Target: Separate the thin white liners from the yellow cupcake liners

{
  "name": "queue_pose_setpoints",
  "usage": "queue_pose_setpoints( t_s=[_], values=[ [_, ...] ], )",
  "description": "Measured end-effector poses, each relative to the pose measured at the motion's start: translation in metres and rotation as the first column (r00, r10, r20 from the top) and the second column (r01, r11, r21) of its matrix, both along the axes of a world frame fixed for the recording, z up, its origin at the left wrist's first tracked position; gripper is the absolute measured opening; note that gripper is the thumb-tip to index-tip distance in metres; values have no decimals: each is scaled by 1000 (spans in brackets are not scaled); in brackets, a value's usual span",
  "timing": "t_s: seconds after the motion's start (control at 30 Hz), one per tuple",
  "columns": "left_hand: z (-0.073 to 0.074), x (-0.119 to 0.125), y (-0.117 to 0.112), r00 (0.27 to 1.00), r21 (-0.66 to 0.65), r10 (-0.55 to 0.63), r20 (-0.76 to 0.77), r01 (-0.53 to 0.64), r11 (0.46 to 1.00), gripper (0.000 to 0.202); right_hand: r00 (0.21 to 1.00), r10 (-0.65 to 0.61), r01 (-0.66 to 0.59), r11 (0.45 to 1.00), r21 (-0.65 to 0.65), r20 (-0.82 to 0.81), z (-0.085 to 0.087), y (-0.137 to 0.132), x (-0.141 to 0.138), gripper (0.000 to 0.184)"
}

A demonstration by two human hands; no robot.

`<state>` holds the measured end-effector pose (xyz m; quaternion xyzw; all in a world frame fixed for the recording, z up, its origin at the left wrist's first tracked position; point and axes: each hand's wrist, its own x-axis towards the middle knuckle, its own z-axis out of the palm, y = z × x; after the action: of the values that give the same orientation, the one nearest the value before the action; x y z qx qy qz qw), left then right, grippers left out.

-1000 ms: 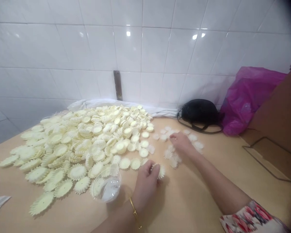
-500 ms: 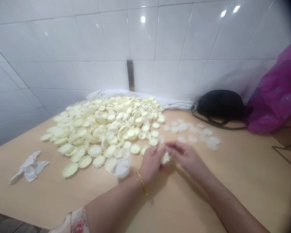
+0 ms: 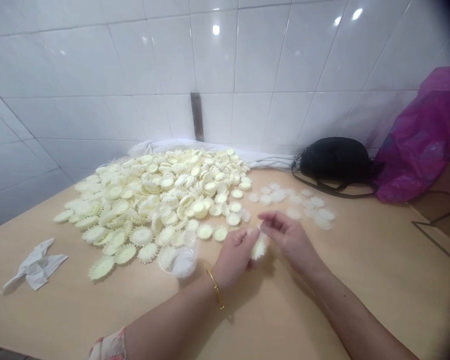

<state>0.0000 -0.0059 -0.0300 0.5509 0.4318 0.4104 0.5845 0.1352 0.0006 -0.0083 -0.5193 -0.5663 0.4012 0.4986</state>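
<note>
A big heap of pale yellow toothed discs (image 3: 165,200) covers the left and back of the tan table (image 3: 322,300). My left hand (image 3: 234,255), with a gold bangle on the wrist, pinches one pale yellow disc (image 3: 258,247) just above the table. My right hand (image 3: 288,237) meets it from the right, fingertips closed on the same disc's upper edge. Several thinner white discs (image 3: 303,205) lie scattered beyond my right hand.
A small clear plastic cup (image 3: 180,260) lies by the heap's near edge. A crumpled white tissue (image 3: 35,265) is at the left. A black pouch (image 3: 333,160) and a magenta plastic bag (image 3: 423,140) sit against the tiled wall. White cloth (image 3: 262,160) lies behind the heap.
My right hand drew back from the white discs and joined my left hand at the yellow disc. The view swung left, bringing the tissue into sight.
</note>
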Motion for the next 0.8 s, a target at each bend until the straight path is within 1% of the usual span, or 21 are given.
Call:
queue_pose_setpoints(
  t_s=[0.13, 0.23, 0.3, 0.37, 0.4, 0.47, 0.53, 0.57, 0.6, 0.67, 0.7, 0.73, 0.8],
  values=[
    [-2, -1, 0, 999, -10, -2, -51, 1, 1000, 37, 990, -44, 42, 999, 16, 132, 2, 6, 10, 19],
    [-3, -1, 0, 999, -49, -17, -42, 15, 999, 33, 972, -97, 85, 994, 69, 212, 0, 11, 19, 15],
    [-2, -1, 0, 999, -68, -20, -29, 18, 998, 31, 932, -161, 123, 983, 133, 326, -6, 15, 27, 14],
    [-1, -2, 0, 999, -71, -17, -28, 15, 997, 28, 860, -237, 156, 965, 211, 452, -15, 19, 35, 15],
    [-1, -2, 0, 999, -64, -16, -32, 14, 998, 27, 828, -276, 170, 953, 250, 489, -19, 21, 38, 16],
    [-3, -3, 1, 999, -45, -15, -40, 13, 999, 26, 802, -351, 213, 924, 317, 483, -22, 23, 41, 17],
    [-5, -4, 2, 998, -21, -6, -55, 5, 1000, 28, 834, -376, 248, 909, 335, 404, -19, 21, 38, 17],
    [-6, -5, 2, 998, -8, 1, -60, -2, 1000, 29, 868, -344, 240, 922, 304, 357, -15, 18, 34, 17],
    [-7, -5, 3, 998, 5, 10, -61, -10, 1000, 30, 909, -283, 212, 946, 247, 307, -11, 14, 29, 18],
    [-7, -5, 4, 999, 22, 34, -40, -33, 999, 33, 978, -94, 78, 993, 88, 187, -3, 5, 17, 24],
    [-7, -4, 4, 999, 22, 45, -20, -45, 999, 34, 992, 6, -8, 1000, 16, 124, 0, 0, 12, 28],
    [-6, -4, 4, 998, 16, 59, 3, -59, 998, 35, 994, 90, -88, 996, -33, 69, 1, -4, 7, 32],
    [-3, -3, 4, 996, -6, 81, 40, -81, 997, 35, 977, 215, -214, 974, -73, 2, 1, -8, -1, 35]
  ],
)
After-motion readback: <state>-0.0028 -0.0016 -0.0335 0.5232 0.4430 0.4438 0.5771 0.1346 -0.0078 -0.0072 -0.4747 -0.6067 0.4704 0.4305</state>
